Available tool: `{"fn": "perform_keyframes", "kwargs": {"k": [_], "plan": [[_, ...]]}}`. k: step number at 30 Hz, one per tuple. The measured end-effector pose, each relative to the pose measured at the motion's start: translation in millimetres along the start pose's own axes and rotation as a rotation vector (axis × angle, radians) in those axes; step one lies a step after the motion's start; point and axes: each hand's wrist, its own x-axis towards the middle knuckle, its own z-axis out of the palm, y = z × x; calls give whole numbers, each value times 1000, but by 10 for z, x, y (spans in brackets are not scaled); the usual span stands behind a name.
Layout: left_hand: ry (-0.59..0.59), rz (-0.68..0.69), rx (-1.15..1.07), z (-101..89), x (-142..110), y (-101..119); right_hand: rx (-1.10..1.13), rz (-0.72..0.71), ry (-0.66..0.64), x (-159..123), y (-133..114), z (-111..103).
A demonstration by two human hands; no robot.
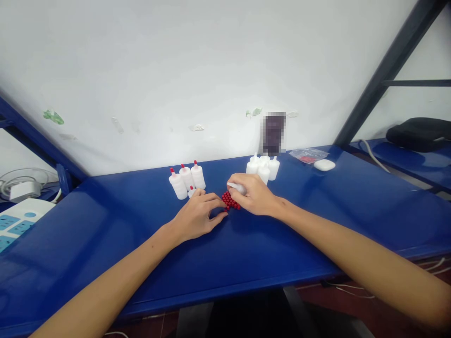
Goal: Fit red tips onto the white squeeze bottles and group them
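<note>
My right hand [255, 193] is wrapped round a white squeeze bottle [239, 188], tilted so its pointed nozzle aims left. Most of that bottle is hidden by my fingers. Just below it lies a cluster of small red caps [230, 199] on the blue table. At the cluster's left edge, my left hand [200, 213] has thumb and fingertips pinched round one red cap. Behind my left hand stand several white bottles with red caps [186, 176], one partly covered by the hand. Several uncapped white bottles [263, 169] are grouped behind my right hand.
On the blue table [141, 263], a clear plastic bag [308, 155] with red pieces lies at the back right beside a white rounded case [324, 165]. A power strip [24, 220] is at the far left. A dark blurred rectangle [274, 134] is against the wall.
</note>
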Motion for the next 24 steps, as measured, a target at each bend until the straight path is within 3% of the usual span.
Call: {"fn": "perform_keyframes", "kwargs": {"k": [3, 13, 24], "plan": [[16, 31, -21, 10, 0, -14, -6, 5, -20, -1, 3, -5], [-109, 121, 44, -11, -16, -75, -20, -2, -29, 2, -2, -13], [-101, 178, 21, -21, -35, -86, -8, 8, -33, 5, -16, -23]]}}
